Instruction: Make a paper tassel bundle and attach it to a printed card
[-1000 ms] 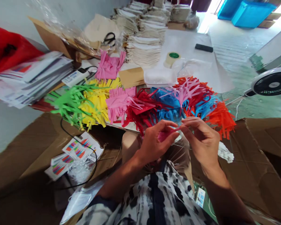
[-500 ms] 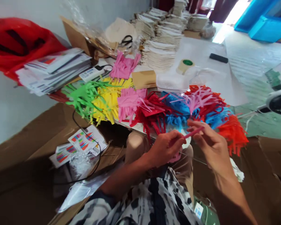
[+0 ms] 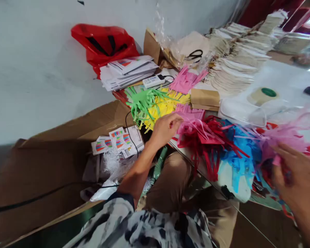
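My left hand point(image 3: 165, 128) reaches out to the pink fringed paper pile point(image 3: 189, 119), its fingers curled down onto the strips beside the yellow fringed paper point(image 3: 161, 106). At the right edge my right hand point(image 3: 298, 182) is blurred and pinches a rolled pink paper tassel point(image 3: 286, 136) whose strips fan upward. Below the pink pile lie red fringed paper point(image 3: 205, 141) and blue fringed paper point(image 3: 235, 155). Green fringed paper point(image 3: 142, 101) lies at the row's left end.
A clear plastic tray point(image 3: 241, 112), a tape roll point(image 3: 263, 94), a brown envelope point(image 3: 205, 98), scissors point(image 3: 195, 55) and stacks of cream bags point(image 3: 235, 65) sit further back. A red bag point(image 3: 103, 43) and printed cards point(image 3: 127, 70) lie by the wall. Flattened cardboard point(image 3: 67, 137) and a black cable point(image 3: 129, 127) lie left.
The hands have parted: my left hand let go of the tassel and moved up-left to the pink pile. My right hand kept the tassel. The camera swung left.
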A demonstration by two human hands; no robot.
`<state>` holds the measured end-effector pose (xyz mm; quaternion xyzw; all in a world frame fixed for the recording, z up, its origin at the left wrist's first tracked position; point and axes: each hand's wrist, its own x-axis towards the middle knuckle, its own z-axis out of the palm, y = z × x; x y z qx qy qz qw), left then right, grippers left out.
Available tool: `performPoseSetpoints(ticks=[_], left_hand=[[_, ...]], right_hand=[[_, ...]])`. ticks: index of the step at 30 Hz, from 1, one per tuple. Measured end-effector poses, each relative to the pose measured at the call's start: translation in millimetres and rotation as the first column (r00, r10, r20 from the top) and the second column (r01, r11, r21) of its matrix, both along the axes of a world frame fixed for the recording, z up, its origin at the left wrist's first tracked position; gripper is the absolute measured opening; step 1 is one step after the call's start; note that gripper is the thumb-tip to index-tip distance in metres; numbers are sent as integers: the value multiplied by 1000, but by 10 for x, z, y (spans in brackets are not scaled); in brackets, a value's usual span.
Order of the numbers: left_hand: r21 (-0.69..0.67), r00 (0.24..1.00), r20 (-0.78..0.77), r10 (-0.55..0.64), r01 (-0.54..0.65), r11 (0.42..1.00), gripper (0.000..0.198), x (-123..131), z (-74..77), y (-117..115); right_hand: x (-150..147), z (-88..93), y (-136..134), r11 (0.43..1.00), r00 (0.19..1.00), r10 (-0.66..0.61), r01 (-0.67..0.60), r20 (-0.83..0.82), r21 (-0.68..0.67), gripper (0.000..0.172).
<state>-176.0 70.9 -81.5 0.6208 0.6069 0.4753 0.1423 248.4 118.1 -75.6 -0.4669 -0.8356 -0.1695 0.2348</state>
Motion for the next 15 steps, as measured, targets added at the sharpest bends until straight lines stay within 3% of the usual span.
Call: performPoseSetpoints(ticks=[3, 6, 9, 12, 13, 15], left_hand=[[-38, 930, -332, 157, -179, 983, 20, -492, -150, 148], [-28, 834, -500, 234, -285, 958, 18, -747, -264, 257], [12, 812, -505, 292, -332, 943, 29, -914, -335, 316], [24, 852, -449, 268, -288, 957, 50, -1137, -409, 328], [26, 871, -426, 242, -256, 966, 54, -1221, -438, 323], [38, 905, -379, 192, -192, 981, 56, -1377, -494, 302]], right_hand=[[-63, -83, 95, 992, 989, -11, -8, 148, 123, 39], [-408, 59, 107, 985, 993, 37, -56, 114, 163, 30], [-1141, 300, 64, 956, 957, 291, -291, 4, 43, 27], [-2053, 376, 83, 848, 851, 511, -522, -125, -92, 25], [-2343, 350, 118, 817, 829, 543, -559, -134, -143, 24], [-2856, 252, 223, 812, 852, 516, -519, -90, -267, 25]])
